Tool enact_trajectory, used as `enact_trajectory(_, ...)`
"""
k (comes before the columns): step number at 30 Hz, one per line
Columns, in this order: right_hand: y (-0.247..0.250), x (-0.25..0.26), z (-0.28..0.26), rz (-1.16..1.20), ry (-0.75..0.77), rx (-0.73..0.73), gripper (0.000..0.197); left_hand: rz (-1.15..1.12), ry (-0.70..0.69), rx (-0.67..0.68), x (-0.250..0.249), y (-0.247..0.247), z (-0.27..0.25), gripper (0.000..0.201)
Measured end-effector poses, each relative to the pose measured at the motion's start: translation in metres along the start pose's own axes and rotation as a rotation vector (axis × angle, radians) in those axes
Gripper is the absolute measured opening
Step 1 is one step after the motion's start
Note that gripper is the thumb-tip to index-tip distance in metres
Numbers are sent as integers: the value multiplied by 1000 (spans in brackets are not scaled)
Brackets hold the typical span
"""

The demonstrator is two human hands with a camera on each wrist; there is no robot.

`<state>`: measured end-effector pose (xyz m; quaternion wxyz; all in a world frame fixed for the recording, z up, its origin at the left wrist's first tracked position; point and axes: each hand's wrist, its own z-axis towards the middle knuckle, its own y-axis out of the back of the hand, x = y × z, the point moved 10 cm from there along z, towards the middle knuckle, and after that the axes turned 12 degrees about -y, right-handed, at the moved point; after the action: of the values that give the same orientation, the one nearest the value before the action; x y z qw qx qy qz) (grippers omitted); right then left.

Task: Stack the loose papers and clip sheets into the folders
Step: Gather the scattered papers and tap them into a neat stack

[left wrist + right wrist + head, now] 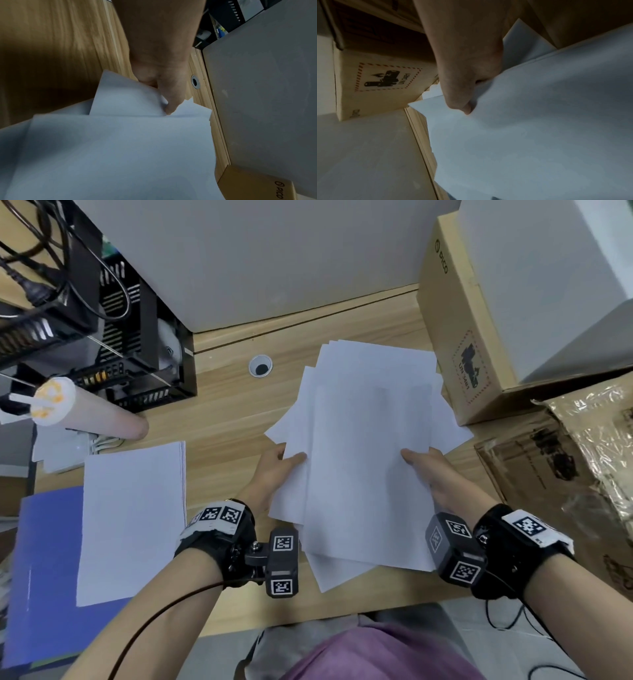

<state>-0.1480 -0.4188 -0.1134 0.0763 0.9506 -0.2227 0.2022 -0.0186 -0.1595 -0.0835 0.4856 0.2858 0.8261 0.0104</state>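
An untidy bundle of loose white papers (363, 446) is held over the middle of the wooden desk, its sheets fanned at different angles. My left hand (279, 465) pinches the bundle's left edge, thumb on top and fingers hidden underneath; the left wrist view shows the thumb pressing the papers (120, 148). My right hand (423, 465) pinches the right edge the same way, seen close in the right wrist view on the papers (530, 128). A neat stack of white sheets (132, 522) lies on an open blue folder (44, 577) at the left.
A brown PICO cardboard box (472, 337) stands right of the papers, with a plastic-wrapped box (565, 467) nearer me. A drink cup with a straw (78, 409) and a black rack (137, 344) sit at the left. A cable grommet (261, 365) is behind.
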Motion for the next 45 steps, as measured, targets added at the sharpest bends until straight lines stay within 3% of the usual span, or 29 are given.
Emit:
enact_trajectory(3,-8,4,-2,-48,16,20,26,-2,-49,14,-5,-5,1,8)
enact_trajectory(7,-10,14,-5,-19,37,-11,35,4,-123,27,-17,2,-1,18)
enact_trajectory(10,-7,18,-7,25,52,-17,40,-31,-118,-6,-15,20,-2,12)
enact_trajectory(12,-7,23,-12,54,95,-6,33,-35,-108,-15,-10,29,-1,13)
enact_trajectory(14,-7,36,-24,65,181,-8,20,-22,-87,-12,-5,31,0,20)
enact_trajectory(18,-15,66,-55,-45,369,33,34,168,-81,-26,1,27,9,39)
enact_trajectory(22,-6,94,-87,-161,510,-26,30,489,-161,45,1,8,34,79)
enact_trajectory(28,20,74,-76,-218,456,-110,27,639,-93,0,14,1,54,102)
enact_trajectory(32,34,49,-66,-146,399,-133,30,763,-149,-97,9,9,53,109)
enact_trajectory(36,41,35,-60,-113,354,-144,29,687,-194,-82,-1,1,57,98)
enact_trajectory(40,41,25,-57,-85,304,-135,30,330,-192,-71,-2,-13,57,81)
enact_trajectory(45,35,19,-51,-106,251,-138,32,16,-201,-42,-19,-21,47,35)
